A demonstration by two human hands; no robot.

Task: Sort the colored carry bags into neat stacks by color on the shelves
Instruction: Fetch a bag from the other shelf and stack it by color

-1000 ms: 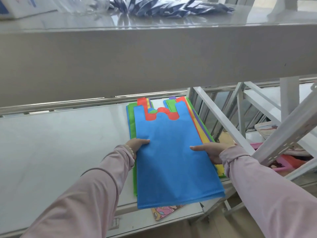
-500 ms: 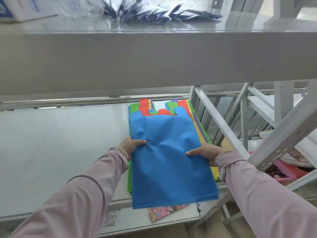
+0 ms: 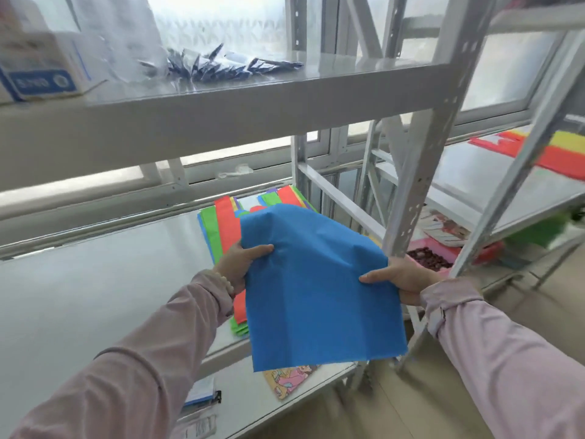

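Note:
A blue carry bag (image 3: 316, 289) is lifted off the mixed pile, its upper part folded toward me. My left hand (image 3: 239, 259) grips its left edge and my right hand (image 3: 400, 278) grips its right edge. Beneath and behind it lies the mixed stack of bags (image 3: 221, 229), showing red, green and a strip of purple, on the middle shelf (image 3: 95, 280). On the neighbouring shelf at the right lie red and yellow bags (image 3: 557, 153). The stack's lower part is hidden by the blue bag.
A perforated white upright post (image 3: 421, 191) stands just right of the blue bag. The top shelf holds dark blue packets (image 3: 221, 66) and a white box (image 3: 41, 71). A cartoon-print bag (image 3: 292, 380) lies on the lower shelf; a pink tray (image 3: 433, 258) sits low right.
Both hands have raised the blue bag off the stack and drawn it toward me and to the right. My view has tilted up, showing the top shelf and the right-hand shelf.

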